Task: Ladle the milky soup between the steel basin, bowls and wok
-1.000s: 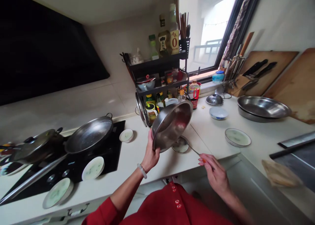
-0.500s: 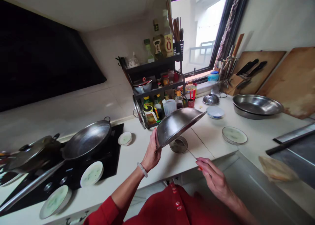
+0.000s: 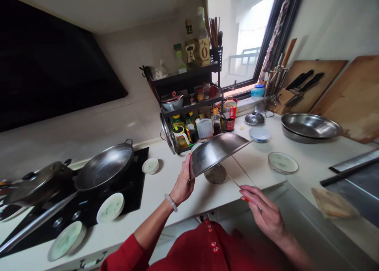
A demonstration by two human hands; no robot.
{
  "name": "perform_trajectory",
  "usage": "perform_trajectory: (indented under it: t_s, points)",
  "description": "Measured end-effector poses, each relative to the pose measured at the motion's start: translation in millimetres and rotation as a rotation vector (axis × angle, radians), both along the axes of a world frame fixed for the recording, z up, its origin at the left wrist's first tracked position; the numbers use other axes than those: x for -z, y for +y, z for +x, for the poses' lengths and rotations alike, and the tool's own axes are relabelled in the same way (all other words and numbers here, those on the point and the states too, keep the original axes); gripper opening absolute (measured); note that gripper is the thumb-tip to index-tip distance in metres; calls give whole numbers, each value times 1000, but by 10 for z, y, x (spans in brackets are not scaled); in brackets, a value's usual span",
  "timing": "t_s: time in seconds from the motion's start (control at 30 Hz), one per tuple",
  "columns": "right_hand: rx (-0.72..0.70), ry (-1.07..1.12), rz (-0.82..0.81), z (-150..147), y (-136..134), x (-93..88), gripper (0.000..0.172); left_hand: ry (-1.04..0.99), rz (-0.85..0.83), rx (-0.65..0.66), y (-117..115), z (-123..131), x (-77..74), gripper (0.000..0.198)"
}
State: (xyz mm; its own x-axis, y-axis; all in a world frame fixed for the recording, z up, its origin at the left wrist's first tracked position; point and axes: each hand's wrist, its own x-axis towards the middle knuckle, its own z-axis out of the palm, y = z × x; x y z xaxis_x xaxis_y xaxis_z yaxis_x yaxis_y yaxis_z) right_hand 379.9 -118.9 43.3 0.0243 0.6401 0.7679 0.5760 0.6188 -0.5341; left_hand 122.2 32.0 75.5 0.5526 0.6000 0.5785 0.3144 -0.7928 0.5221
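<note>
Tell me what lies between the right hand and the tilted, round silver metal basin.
In the head view, a thin metal utensil handle runs from the right hand toward a round, shadowed bowl partly hidden by the basin.

A bright window (image 3: pixel 245 30) with a dark frame (image 3: pixel 271 30) sits on the far side. Pale walls (image 3: pixel 137 75) go up behind the white counter (image 3: pixel 164 190). A big black panel (image 3: pixel 53 65) hangs far left. A black rack (image 3: pixel 185 76) stands left of the window.
</note>
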Motion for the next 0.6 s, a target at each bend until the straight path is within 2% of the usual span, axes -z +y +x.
perform_trajectory:
  t_s: [0.2,0.33,0.47,0.6]
  points:
    - [-15,-80,67,-29,191,-90,47,30,4,26,-8,37,-52,82]
    - [-75,-145,78,-16,120,-91,48,19,-13,-3,16,30,-60,82]
    - [-58,-164,69,16,4,-107,43,-20,-14,-30,56,12,-26,81]
    - [-68,-156,89,-12,77,-172,45,-49,-14,-14,65,37,1,78]
